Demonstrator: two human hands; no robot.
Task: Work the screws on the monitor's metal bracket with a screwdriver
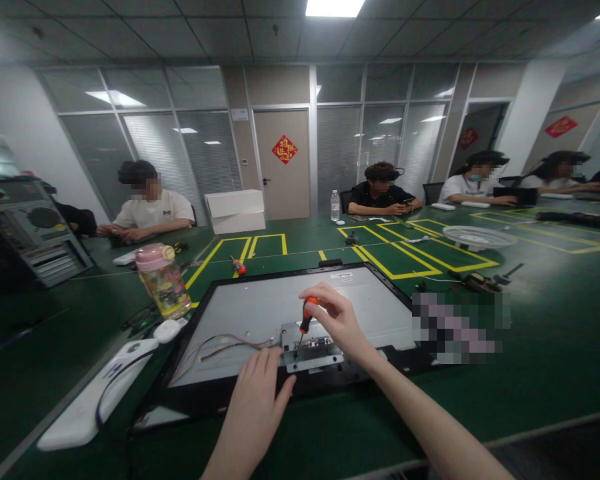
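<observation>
A flat display panel [270, 307] with a black frame lies back side up on the green table. My right hand [333, 317] grips the red and black handle of a screwdriver [307, 320] between thumb and fingers. Its shaft points down, with the tip at a metal bracket [313, 360] near the panel's front edge. My left hand [260, 380] rests flat beside the bracket, fingers stretched out over the frame. Thin coloured wires [225, 341] run left across the panel from the bracket. Whether the tip sits in a screw is too small to tell.
Left of the panel stand a pink-lidded bottle [163, 283] and a white elongated device [100, 393] with a black cable. Another red-handled tool [239, 267] lies beyond the panel. A white round rack [480, 237] is at right. Several people sit across the table near white boxes [235, 211].
</observation>
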